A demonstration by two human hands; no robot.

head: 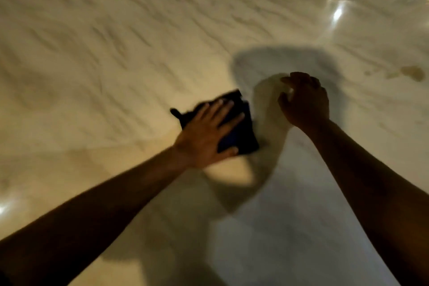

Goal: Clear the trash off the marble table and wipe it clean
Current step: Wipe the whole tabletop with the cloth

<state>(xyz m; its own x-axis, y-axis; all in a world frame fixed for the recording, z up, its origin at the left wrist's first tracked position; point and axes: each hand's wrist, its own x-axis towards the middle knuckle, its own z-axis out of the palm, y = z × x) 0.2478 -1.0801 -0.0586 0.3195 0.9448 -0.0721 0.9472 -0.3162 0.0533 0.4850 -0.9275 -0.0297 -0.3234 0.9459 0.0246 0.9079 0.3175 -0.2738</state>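
We observe a veined marble surface filling the whole view, with bright glare spots at the upper right. The left hand lies flat with fingers straight and spread, pressing a dark folded cloth onto the surface near the centre; the cloth is blurred. The right hand rests just to the right of the cloth, fingers curled with the tips touching the surface; we see nothing in its grasp. The two hands are near each other but apart. A brownish stain sits on the surface well to the right of the right hand. Shadows of both arms fall across the marble.
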